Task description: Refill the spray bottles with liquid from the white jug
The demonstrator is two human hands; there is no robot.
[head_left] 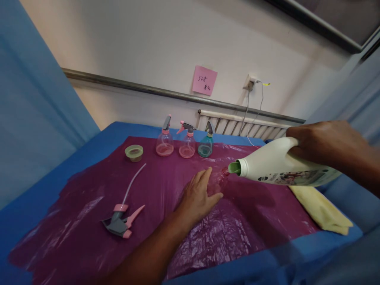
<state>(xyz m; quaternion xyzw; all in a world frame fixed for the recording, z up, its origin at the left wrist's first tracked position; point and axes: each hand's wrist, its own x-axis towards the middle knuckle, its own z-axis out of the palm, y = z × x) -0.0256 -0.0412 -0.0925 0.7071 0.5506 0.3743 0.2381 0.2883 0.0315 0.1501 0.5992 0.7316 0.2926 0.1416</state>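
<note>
My right hand (329, 144) grips the handle of a big white jug (285, 166) with a green spout, tipped nearly flat so its mouth points left. My left hand (198, 194) is wrapped around a small clear bottle (219, 180) that stands on the purple plastic sheet (89, 221) just below the spout. A detached pink and grey spray head (120, 221) with its long tube lies on the sheet to the left. A green cap (133, 152) sits farther back.
Three small spray bottles (187, 144) stand in a row at the back of the sheet. A folded yellow cloth (322, 209) lies at the right edge. The blue-covered table (59, 166) meets a wall with a pink note (204, 80).
</note>
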